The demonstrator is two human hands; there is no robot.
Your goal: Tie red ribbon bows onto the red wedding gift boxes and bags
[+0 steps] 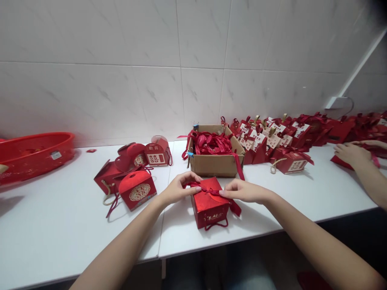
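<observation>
A red gift box (211, 207) with gold lettering and a cord handle stands on the white table in front of me. Across its top runs a dark red ribbon (208, 191), knotted near the middle. My left hand (179, 188) pinches the ribbon at the box's left side, thumb on the lid edge. On the right side my right hand (242, 190) has thumb and fingers closed on the ribbon, one tail hanging below it. Just behind the box sits a cardboard box (213, 165) full of loose red ribbons (213, 143).
Several red gift boxes (137, 191) stand left of me, near a red plastic basin (39, 157). Along the wall at right are many tagged red boxes (256, 141) and one ribboned box (292, 161). Another person's hands (352, 155) work at far right.
</observation>
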